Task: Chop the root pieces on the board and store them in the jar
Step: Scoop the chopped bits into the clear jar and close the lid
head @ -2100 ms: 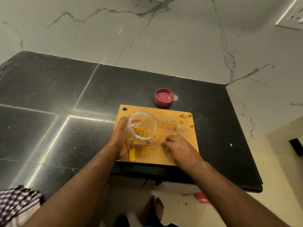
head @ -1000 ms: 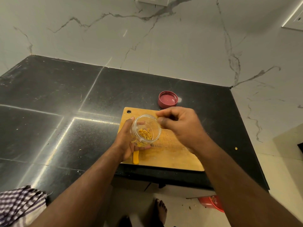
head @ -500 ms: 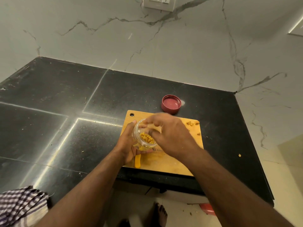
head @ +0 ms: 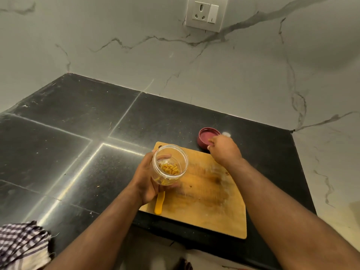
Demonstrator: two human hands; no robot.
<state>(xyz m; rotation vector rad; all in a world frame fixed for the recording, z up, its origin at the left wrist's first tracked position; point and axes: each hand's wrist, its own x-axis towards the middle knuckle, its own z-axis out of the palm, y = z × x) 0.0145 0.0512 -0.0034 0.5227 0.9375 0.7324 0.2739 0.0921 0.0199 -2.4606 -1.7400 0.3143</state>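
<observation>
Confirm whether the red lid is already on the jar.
No, the red lid lies on the counter beyond the board, while the jar stands open in the left hand.

— What colour is the board (head: 204, 197)?
— Tan wood with darker brown stains. A yellow handle (head: 159, 204) lies on it.
— And the jar (head: 169, 164)?
— Clear, with orange-yellow root pieces (head: 169, 168) inside. Its lid (head: 204, 138) is dull red.
— The counter (head: 78, 133)?
— Black, under a grey-veined white marble wall (head: 136, 55). The cloth (head: 21, 244) is purple-and-white check.

I can read no writing anywhere here: no label, brand, number or sign on anything before me, and the wall socket plate (head: 206, 13) carries no legible marking.
</observation>
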